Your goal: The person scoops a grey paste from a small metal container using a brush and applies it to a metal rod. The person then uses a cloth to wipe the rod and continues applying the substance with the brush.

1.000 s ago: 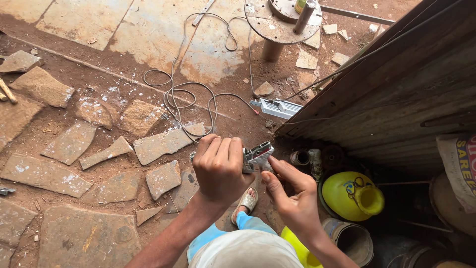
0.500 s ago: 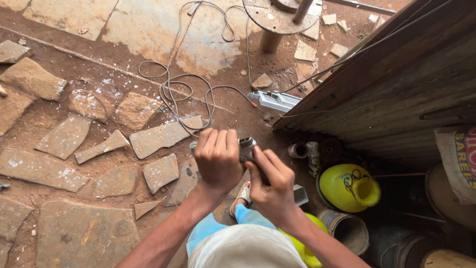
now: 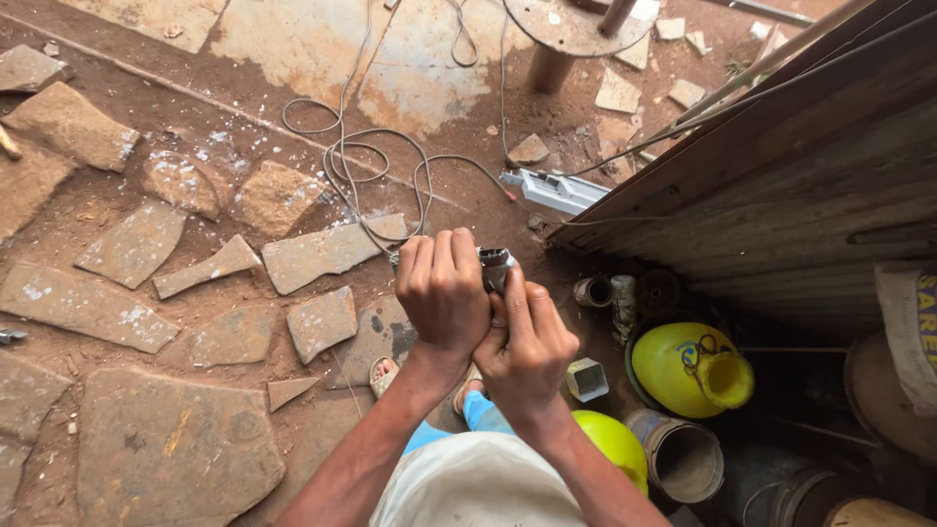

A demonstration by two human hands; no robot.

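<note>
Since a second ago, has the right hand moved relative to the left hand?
Yes. The right hand has closed in on the left hand and now presses against it around the small metal tool; earlier they were apart.

Both forearms reach forward and up from the bottom of the view, converging at the centre. The left hand [image 3: 444, 293] is clenched into a fist, knuckles up, fingers curled tightly under, wrist slightly bent. The right hand [image 3: 527, 342] presses in just beside it, touching it, fingers wrapped and thumb laid up along the left hand's side. Below the wrists, a bare foot [image 3: 383, 372] peeks out.
</note>
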